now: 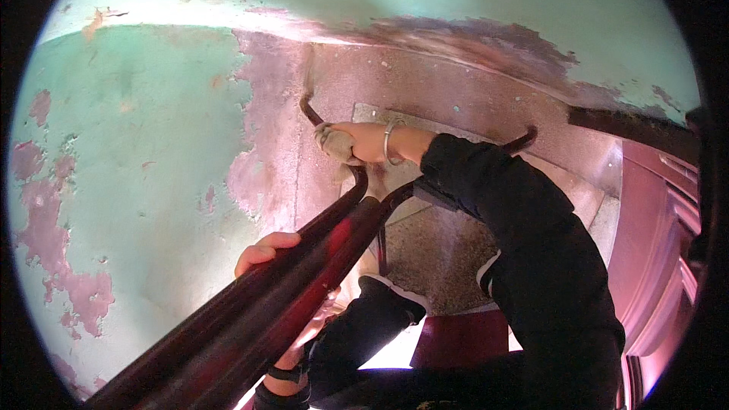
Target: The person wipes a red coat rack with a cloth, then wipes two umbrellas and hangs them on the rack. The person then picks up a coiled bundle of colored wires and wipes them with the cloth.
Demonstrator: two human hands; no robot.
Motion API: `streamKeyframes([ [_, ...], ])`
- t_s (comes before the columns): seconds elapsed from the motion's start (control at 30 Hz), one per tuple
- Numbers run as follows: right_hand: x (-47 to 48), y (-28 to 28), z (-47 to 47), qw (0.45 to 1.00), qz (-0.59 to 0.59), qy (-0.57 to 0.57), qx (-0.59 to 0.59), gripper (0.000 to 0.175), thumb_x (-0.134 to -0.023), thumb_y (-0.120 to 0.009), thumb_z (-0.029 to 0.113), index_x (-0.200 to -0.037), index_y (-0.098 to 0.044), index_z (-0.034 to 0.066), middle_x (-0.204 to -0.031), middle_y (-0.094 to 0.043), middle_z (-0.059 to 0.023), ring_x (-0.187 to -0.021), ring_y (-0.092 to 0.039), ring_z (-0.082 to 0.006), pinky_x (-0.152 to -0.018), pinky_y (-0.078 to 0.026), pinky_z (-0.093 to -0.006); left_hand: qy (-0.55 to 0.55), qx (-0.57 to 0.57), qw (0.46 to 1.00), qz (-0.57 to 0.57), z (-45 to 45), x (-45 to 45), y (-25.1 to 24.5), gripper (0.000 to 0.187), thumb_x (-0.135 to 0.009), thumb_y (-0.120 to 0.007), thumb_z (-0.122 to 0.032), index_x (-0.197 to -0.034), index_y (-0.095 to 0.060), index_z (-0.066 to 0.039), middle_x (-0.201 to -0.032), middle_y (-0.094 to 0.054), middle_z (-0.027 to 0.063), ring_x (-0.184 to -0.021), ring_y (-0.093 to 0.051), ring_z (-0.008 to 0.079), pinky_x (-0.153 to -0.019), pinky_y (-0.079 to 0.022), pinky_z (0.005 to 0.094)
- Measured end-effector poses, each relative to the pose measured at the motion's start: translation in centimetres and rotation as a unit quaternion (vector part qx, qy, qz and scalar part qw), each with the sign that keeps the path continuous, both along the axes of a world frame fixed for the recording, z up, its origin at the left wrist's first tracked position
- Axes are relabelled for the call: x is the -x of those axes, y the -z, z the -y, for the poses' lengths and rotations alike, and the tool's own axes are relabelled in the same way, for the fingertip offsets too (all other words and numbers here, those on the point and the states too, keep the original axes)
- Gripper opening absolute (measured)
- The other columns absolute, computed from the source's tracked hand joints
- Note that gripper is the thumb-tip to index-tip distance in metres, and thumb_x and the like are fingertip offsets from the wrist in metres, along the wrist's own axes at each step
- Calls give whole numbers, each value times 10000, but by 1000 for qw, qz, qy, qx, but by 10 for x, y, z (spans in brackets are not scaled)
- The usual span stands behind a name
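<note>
Dark red painted railing bars (239, 302) run diagonally up from the lower left, side by side. At their upper end one curved bar (360, 179) bends away to the left, and another curved bar (398, 196) passes beneath my right sleeve. My left hand (267, 253) wraps the railing from below, its fingers over the far edge; a black band circles that wrist. A greyish cloth (336, 143) is bunched in my right hand (364, 141), pressed around the left curved bar. A silver bangle is on my right wrist. The cloth hides part of the bar.
A green wall (142, 125) with peeling paint rises on the left and along the top. Speckled stone floor (444, 256) lies below, with a dark shoe (393, 299) on it. A dark red beam (626, 131) and reddish panels (643, 239) stand at the right.
</note>
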State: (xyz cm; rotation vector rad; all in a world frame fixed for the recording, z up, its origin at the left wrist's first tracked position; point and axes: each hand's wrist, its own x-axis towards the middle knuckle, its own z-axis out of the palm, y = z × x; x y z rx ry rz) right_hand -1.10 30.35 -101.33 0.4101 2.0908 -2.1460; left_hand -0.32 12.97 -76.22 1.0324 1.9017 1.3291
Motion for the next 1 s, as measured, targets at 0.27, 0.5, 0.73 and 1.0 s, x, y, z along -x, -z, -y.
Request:
streamKeyframes([
  [0.27,-74,-75,14,995,-74,33,-51,379,-703,-527,-60,-1043,-629,76,-805,-654,-131,-814,-637,-351,-707,-500,-446,27,-20,999,-10,0,3,6,725,-730,-825,-69,-1261,-331,-76,-1222,-468,141,-1083,-543,258,-943,-482,379],
  [0.5,-113,-149,20,957,-184,191,-118,403,-734,-599,-27,-1117,-651,88,-1133,-617,-175,-1071,-590,-356,-914,-467,-390,24,-32,999,-34,4,4,16,694,-777,-806,-152,-1302,-360,-68,-1227,-480,103,-1109,-505,223,-983,-445,371],
  [0.73,-156,-142,79,884,-193,359,-228,373,-712,-669,20,-1073,-670,116,-1300,-506,-97,-1199,-494,-336,-1006,-417,-398,7,-8,998,-66,6,4,12,651,-796,-792,-157,-1295,-385,-62,-1225,-479,84,-1112,-501,211,-999,-422,357],
  [1.0,-213,7,59,747,-8,337,-573,312,-793,-600,176,-1099,-654,197,-1276,-513,-62,-1158,-468,-340,-1004,-419,-444,15,16,997,-80,5,6,12,702,-773,-818,-193,-1287,-359,-63,-1220,-481,99,-1086,-513,210,-988,-422,351],
])
